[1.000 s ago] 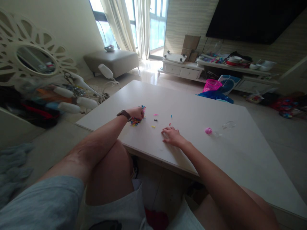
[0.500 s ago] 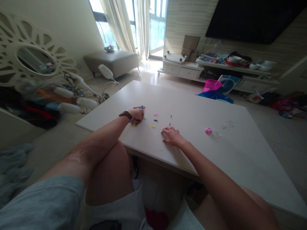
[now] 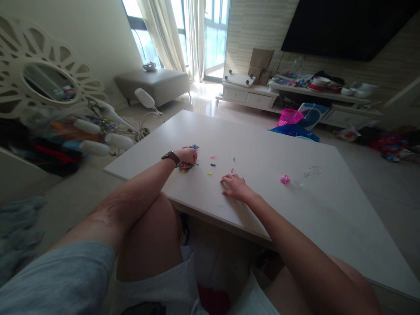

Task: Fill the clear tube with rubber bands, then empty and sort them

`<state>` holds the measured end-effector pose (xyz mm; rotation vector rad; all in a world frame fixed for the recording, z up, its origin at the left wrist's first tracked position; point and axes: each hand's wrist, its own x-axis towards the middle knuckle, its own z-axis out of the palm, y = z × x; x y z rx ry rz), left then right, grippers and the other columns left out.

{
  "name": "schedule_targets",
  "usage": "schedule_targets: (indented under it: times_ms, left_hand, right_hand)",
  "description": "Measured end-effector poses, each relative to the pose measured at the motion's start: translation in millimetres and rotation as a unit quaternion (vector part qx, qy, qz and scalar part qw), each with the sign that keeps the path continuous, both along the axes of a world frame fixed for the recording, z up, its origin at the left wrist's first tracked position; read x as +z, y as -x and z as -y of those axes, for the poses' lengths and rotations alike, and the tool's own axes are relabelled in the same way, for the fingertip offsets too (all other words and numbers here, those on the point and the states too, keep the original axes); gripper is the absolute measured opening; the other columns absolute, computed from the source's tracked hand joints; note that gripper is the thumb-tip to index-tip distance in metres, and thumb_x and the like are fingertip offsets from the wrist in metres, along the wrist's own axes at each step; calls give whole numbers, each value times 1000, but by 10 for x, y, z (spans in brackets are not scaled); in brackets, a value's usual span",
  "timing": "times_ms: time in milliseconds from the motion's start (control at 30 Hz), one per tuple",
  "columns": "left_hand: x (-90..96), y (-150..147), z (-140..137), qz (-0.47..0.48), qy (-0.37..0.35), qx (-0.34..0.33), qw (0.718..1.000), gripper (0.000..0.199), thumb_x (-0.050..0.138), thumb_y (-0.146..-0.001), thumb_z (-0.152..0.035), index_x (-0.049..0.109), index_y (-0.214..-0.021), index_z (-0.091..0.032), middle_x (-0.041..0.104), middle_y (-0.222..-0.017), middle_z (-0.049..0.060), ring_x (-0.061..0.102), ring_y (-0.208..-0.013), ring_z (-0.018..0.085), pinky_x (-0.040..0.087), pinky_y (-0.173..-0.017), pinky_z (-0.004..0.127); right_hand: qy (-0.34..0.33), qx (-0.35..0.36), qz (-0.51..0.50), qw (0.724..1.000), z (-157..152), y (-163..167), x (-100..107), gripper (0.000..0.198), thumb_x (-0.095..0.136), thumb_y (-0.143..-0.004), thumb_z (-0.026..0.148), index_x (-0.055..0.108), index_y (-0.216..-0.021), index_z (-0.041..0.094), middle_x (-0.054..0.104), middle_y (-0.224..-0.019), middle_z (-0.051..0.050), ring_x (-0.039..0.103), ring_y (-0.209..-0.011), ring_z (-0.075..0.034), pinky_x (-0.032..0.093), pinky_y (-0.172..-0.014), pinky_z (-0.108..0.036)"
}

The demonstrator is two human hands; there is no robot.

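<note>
On the white tabletop, my left hand is in a pile of small multicoloured pieces, fingers curled down and together. What its fingertips pinch is too small to make out. To the right of the pile lie several single pieces: a pink piece, a black piece, a yellow piece, a blue piece and a red piece. Just below the red piece, my right hand rests on the table, fingers spread and holding nothing.
A pink round object and a clear transparent container are on the right side of the white table. Past the table's far edge are a pink basket and a blue item. A lamp with white shades stands left.
My left hand has shifted very slightly within the pile. My right hand and the single pieces stay in place.
</note>
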<state>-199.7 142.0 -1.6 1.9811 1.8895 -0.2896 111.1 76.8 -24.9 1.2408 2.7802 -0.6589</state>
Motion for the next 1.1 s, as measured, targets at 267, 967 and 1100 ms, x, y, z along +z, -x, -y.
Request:
schedule_targets:
  times_ms: [267, 967, 1100]
  left_hand:
    - [15, -12, 11, 42, 16, 7, 999, 17, 73, -59, -22, 76, -75, -16, 72, -71, 3, 62, -69, 17, 45, -66, 23]
    - [152, 89, 83, 228, 18, 71, 971, 14, 71, -61, -25, 70, -72, -16, 57, -56, -2, 46, -54, 12, 33, -52, 24]
    - [128, 76, 111, 301, 22, 70, 951, 14, 74, -59, -26, 68, -67, -17, 57, -57, -2, 43, -51, 10, 32, -49, 24]
  right_hand:
    - [-1, 1, -8, 1000, -14, -13, -27, 38, 77, -83, 29, 65, -119, 28, 56, -141, -8, 44, -134, -32, 39, -103, -52]
    - [0, 4, 1, 1000, 12, 10, 14, 38, 76, -84, 29, 64, -120, 26, 56, -141, -9, 44, -134, -32, 40, -102, -51]
    - [2, 3, 4, 1000, 8, 8, 11, 38, 75, -84, 30, 64, -121, 26, 55, -141, -10, 43, -134, -32, 39, -103, -51]
